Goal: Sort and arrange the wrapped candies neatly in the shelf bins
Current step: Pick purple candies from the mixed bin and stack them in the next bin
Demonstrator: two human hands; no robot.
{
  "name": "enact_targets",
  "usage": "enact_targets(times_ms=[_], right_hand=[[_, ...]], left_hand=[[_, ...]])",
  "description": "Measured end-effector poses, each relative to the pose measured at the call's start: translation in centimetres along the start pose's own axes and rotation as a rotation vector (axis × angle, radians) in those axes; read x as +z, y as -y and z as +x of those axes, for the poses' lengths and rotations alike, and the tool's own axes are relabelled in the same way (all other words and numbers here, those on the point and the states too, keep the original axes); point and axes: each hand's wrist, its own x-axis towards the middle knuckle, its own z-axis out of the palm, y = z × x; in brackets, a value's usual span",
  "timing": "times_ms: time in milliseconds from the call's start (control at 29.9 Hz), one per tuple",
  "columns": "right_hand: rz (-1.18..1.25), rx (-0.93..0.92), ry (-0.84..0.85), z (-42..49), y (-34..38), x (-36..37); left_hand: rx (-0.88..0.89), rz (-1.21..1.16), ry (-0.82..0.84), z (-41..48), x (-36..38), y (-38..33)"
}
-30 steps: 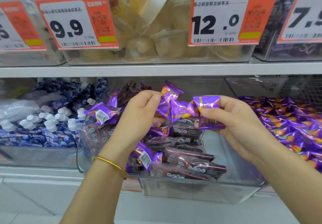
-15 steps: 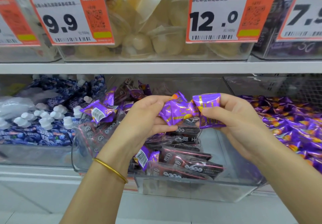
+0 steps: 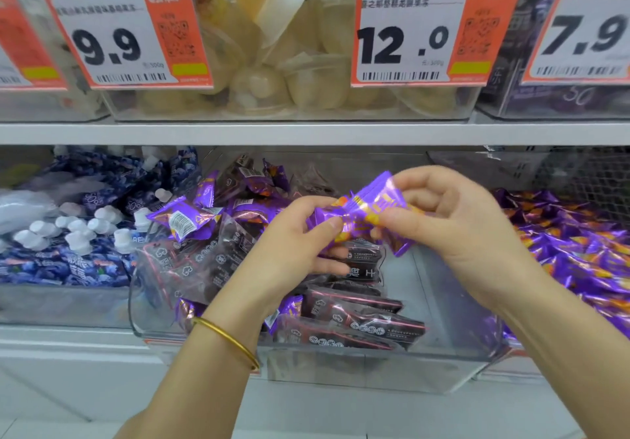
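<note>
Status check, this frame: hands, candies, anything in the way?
Both left hand and right hand gripping purple candies over the middle bin. Below, dark packets and a stray purple candy mixed. Nothing blocking the hands.

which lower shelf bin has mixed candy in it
The middle bin: purple candies lie among dark packets there. Left of it are only blue packs, right of it only purple wrappers.
</note>
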Motion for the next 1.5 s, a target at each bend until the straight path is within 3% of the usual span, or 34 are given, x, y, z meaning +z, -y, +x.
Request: enact_targets(times_ms=[100,234,301,468,602,702,1070,1270,1337,1504], right_hand=[[-0.270,-0.072,0.119,-0.1,-0.1,0.4],[-0.514,-0.163,0.090,0.1,-1.0,0.0],[-0.514,-0.165,0.110,0.1,-0.9,-0.2],[-0.346,-0.094,0.157,0.0,-0.6,-0.6],[-0.531,-0.083,0.207,-0.6,0.2,-1.5],[-0.532,-0.004,0.256,-1.7,1.8,-2.6],[-0.347,-0.011,-0.105,-7.6,3.0,-14.4],[-0.516,0.103,-0.271,-9.7,3.0,-23.1],[-0.670,0.167,-0.290,-10.1,2.7,-26.5],[-0.762,0.346,-0.158,-10.9,0.6,-30.5]], left_hand=[[-0.020,-0.017,0.038,-0.1,0.5,-0.1],[-0.052,-0.133,0.109,-0.5,0.6,-0.6],[-0.065,-0.219,0.167,-0.6,0.5,-1.0],[-0.009,-0.123,0.266,-1.1,0.4,-1.1],[0.035,-0.073,0.283,-1.5,0.9,-1.2],[0.080,-0.050,0.302,-1.6,2.3,-1.6],[0.276,0.102,0.338,1.8,16.5,-2.5],[0.309,0.396,0.433,5.8,25.2,-1.1],[0.419,0.710,0.417,6.7,26.4,0.0],[0.489,1.267,0.677,6.9,27.3,3.4]])
